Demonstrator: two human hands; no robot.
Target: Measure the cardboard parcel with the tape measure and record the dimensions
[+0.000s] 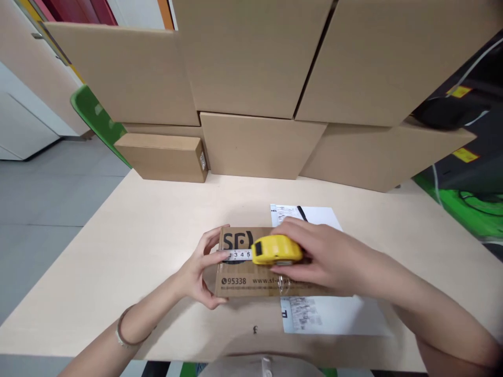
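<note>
green chair [92,112]: at the far left, beyond the table [173,220], partly behind the boxes.
slim box [165,159]: plain brown, on the table's far left part; a small white printed tag [203,161] on its right end, too small to read.
wristband [120,332]: thin, on the left wrist.
left hand [200,267]: spread wide around the left end of the sf box, gripping it from the far edge to the near corner; one fingertip presses on the blade.
sf box [236,271]: flat on the table near the front middle, partly over the sheets; big dark "sf" print, then a phone mark with "95338" and "www.sf-express", its end hidden.
blade [241,255]: lies across the print; "3", "4", "5" can be read.
large boxes [251,57]: plain brown, in two rows along the back.
tape measure [277,250]: yellow, on top of the sf box.
upper sheet [322,214]: white, dense print at its left, too blurred to read; a black pen [302,213] on it.
right hand [318,256]: closed round the tape measure.
lower sheet [334,317]: white, sideways letters and smudged print.
yellow labels [466,155]: on dark gear at the far right, unreadable.
</note>
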